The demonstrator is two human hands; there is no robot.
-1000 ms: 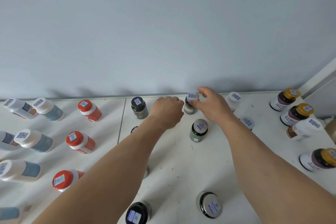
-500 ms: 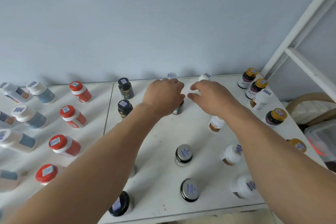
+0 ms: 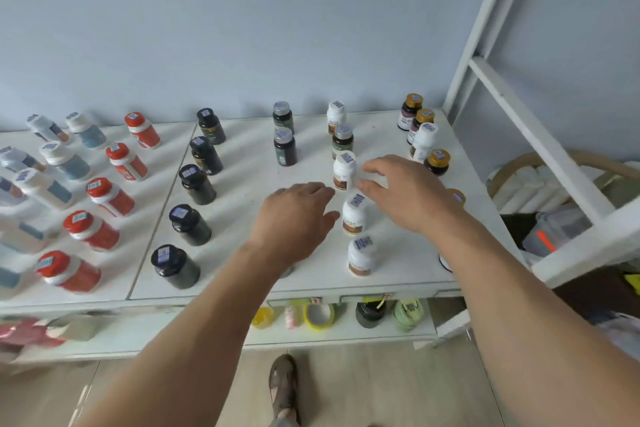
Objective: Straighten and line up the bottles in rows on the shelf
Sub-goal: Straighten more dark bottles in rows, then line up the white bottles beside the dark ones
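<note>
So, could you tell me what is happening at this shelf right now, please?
A person is lining up bottles in rows on a white shelf. Both hands hover open over the middle: the left hand holds nothing, and the right hand reaches toward a white bottle in a column of white bottles. The red-capped bottles and the dark bottles already stand in columns.

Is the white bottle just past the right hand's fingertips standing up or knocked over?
Standing up. The white bottle rests on its base, stickered cap on top.
</note>
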